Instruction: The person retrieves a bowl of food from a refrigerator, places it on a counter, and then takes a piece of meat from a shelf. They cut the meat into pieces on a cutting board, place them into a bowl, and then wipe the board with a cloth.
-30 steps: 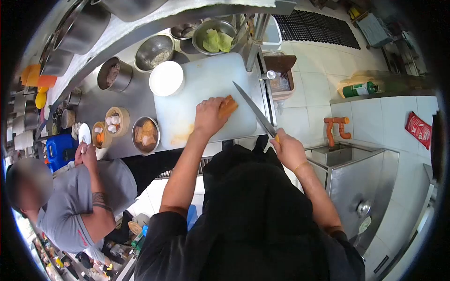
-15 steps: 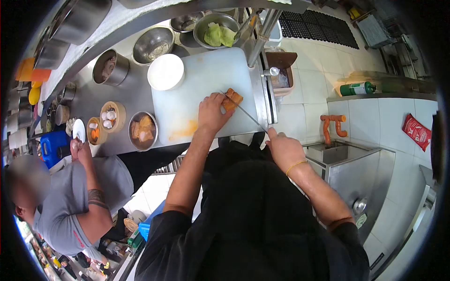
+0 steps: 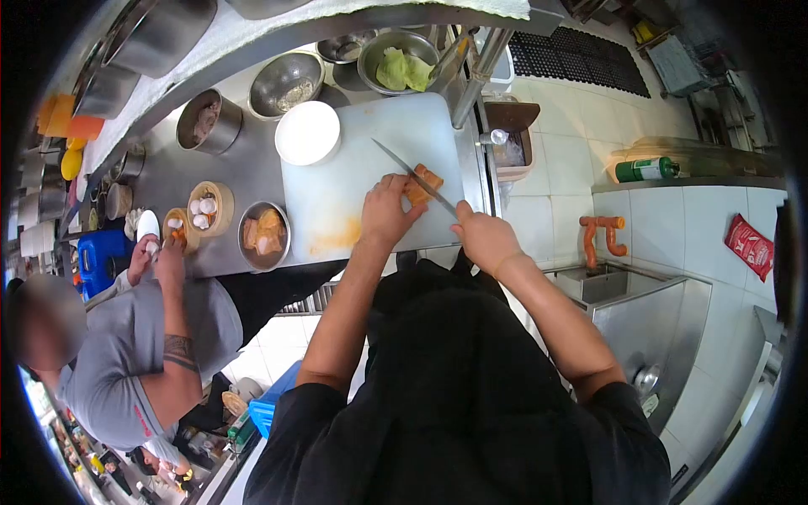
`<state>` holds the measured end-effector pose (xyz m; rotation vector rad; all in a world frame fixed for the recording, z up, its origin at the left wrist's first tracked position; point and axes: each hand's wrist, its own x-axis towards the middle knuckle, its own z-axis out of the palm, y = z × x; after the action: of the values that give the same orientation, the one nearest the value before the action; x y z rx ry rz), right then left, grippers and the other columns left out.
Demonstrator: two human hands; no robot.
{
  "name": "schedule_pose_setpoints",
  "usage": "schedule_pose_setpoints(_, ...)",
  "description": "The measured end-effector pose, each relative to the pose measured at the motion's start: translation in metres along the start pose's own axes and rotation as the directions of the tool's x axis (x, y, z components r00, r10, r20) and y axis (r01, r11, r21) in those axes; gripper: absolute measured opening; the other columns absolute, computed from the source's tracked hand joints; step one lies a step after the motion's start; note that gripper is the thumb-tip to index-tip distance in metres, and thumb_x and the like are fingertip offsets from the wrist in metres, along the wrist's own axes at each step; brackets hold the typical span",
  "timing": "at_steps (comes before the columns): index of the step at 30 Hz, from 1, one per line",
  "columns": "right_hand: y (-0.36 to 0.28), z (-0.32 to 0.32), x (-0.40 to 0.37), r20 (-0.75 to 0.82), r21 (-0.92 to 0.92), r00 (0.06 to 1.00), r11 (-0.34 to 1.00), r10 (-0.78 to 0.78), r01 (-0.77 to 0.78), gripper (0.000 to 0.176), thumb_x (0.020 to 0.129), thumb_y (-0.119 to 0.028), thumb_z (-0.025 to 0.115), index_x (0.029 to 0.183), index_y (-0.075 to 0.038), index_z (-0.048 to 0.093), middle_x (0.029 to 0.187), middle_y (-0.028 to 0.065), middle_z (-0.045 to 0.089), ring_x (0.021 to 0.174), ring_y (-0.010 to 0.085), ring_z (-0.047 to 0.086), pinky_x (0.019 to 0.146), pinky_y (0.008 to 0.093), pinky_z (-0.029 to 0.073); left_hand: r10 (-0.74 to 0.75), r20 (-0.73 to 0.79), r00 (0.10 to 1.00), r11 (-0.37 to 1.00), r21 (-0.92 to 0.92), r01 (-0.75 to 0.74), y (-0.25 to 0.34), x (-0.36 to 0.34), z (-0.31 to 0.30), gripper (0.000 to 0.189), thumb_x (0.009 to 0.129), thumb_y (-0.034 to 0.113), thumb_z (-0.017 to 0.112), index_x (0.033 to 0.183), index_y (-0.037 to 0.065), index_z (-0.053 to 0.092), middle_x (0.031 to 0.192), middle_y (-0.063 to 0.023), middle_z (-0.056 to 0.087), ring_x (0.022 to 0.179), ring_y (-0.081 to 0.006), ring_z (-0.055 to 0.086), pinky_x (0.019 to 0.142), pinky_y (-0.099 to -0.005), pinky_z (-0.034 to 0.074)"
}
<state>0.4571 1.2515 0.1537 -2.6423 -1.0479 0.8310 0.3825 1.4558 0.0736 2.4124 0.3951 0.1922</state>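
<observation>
On the white cutting board (image 3: 332,181) lies an orange-brown block of food (image 3: 427,178), its exact kind unclear. My left hand (image 3: 387,209) grips its near left side with curled fingers. The handle of a long kitchen knife (image 3: 389,151) is wrapped in my right hand (image 3: 488,242). Its blade crosses over the block, just beyond my left fingertips, with the point toward the far left. A white round bowl (image 3: 307,133) rests on the board's far left corner. Beside the board's left edge stands a metal bowl (image 3: 282,257) of orange-pink pieces.
Along the back are metal bowls, one with green leaves (image 3: 402,71), and a deep pot (image 3: 223,135). Bamboo steamers (image 3: 220,210) stand at left, where a co-worker (image 3: 168,328) handles food. A metal post (image 3: 481,80) rises at the board's far right.
The knife has slid forward over the block, its point now well beyond it, and my right hand has come closer. The co-worker's hand has moved to the smaller steamer.
</observation>
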Motion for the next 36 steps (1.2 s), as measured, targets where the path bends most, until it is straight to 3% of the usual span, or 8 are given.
schedule_pose_setpoints(7,-0.005,-0.011,-0.051,0.114,-0.018,0.992,0.998,0.059,-0.057,0.023,0.102,-0.022,0.055,0.111,-0.001,0.049,0.084,0.0232,0.071,0.082,0.0443,0.07,0.074,0.0546,0.055,-0.057,0.078,0.995,0.996,0.07,0.051,-0.003,-0.002,-0.001,0.045,0.076,0.022,0.086,0.111,0.004,0.064,0.114,-0.0131,0.066,0.108,-0.0348,0.065,0.092,-0.0444,0.054)
schedule_pose_setpoints(13,0.004,0.061,0.019,-0.002,0.036,1.0,0.999,-0.003,0.003,0.029,0.103,-0.024,0.054,0.119,-0.001,0.048,0.086,0.0217,0.072,0.083,0.0432,0.071,0.074,0.0534,0.056,-0.048,0.075,0.996,0.996,0.08,0.042,-0.005,0.002,0.0,0.044,0.076,0.022,0.085,0.109,0.004,0.063,0.113,-0.0129,0.065,0.107,-0.0347,0.065,0.092,-0.0446,0.054)
schedule_pose_setpoints(19,-0.009,0.036,0.046,-0.019,0.088,0.999,0.996,-0.026,0.028,0.033,0.102,-0.028,0.056,0.121,-0.002,0.048,0.089,0.0218,0.072,0.086,0.0427,0.071,0.075,0.0534,0.056,-0.031,0.039,0.999,0.997,0.075,0.028,-0.008,0.002,0.005,0.048,0.076,0.024,0.086,0.113,0.005,0.061,0.117,-0.0129,0.063,0.111,-0.0348,0.062,0.095,-0.0445,0.053)
schedule_pose_setpoints(24,0.0,-0.025,-0.004,0.001,-0.04,1.0,0.999,0.007,-0.007,0.027,0.102,-0.025,0.057,0.115,-0.003,0.051,0.086,0.0222,0.072,0.084,0.0419,0.071,0.074,0.0545,0.054,0.039,-0.036,0.999,0.994,0.105,-0.035,0.017,0.006,-0.004,0.053,0.075,0.027,0.087,0.116,0.007,0.06,0.121,-0.0125,0.061,0.116,-0.0343,0.059,0.097,-0.0462,0.049)
schedule_pose_setpoints(26,0.008,-0.038,-0.016,0.033,-0.088,0.999,0.996,0.024,-0.021,0.026,0.101,-0.025,0.057,0.113,-0.003,0.052,0.085,0.0221,0.072,0.084,0.0416,0.071,0.073,0.0543,0.054,0.004,-0.005,1.0,0.992,0.126,-0.004,0.018,0.013,0.004,0.054,0.074,0.03,0.086,0.116,0.008,0.06,0.118,-0.0109,0.062,0.115,-0.0327,0.06,0.096,-0.0463,0.048)
schedule_pose_setpoints(30,0.017,-0.037,-0.027,0.064,-0.124,0.997,0.992,0.038,-0.029,0.025,0.1,-0.025,0.06,0.11,-0.003,0.054,0.082,0.0211,0.072,0.081,0.0421,0.071,0.072,0.0543,0.054,-0.076,0.031,0.997,0.99,0.124,0.072,0.016,0.02,0.018,0.053,0.074,0.031,0.085,0.115,0.009,0.061,0.116,-0.009,0.063,0.113,-0.032,0.06,0.093,-0.0466,0.047)
schedule_pose_setpoints(36,0.021,-0.032,-0.021,0.073,-0.098,0.997,0.995,0.027,-0.019,0.026,0.1,-0.025,0.06,0.111,-0.003,0.052,0.082,0.0209,0.072,0.079,0.0422,0.071,0.071,0.0538,0.055,-0.042,0.003,0.999,0.996,0.081,0.041,0.01,0.019,0.024,0.05,0.075,0.031,0.084,0.114,0.008,0.062,0.116,-0.0091,0.064,0.112,-0.0319,0.06,0.093,-0.0471,0.046)
